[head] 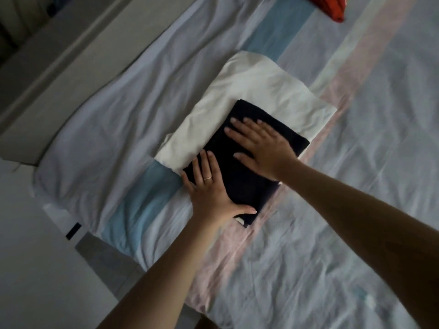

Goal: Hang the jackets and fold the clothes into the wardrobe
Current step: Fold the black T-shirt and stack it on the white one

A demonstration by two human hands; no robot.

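A folded dark navy garment (240, 181) lies on top of a folded white garment (256, 91) in the middle of the bed. My left hand (209, 191) lies flat on the dark garment's near left edge, fingers straight, a ring on one finger. Palm down, my right hand (259, 143) presses on the far part of the dark garment with spread fingers. Neither hand grips the cloth.
The bed sheet (332, 210) has pale blue, pink and white stripes and is wrinkled. A red and orange item (330, 5) sits at the far top edge. A grey bed frame or headboard (47, 79) runs along the left, with white floor (28, 257) below it.
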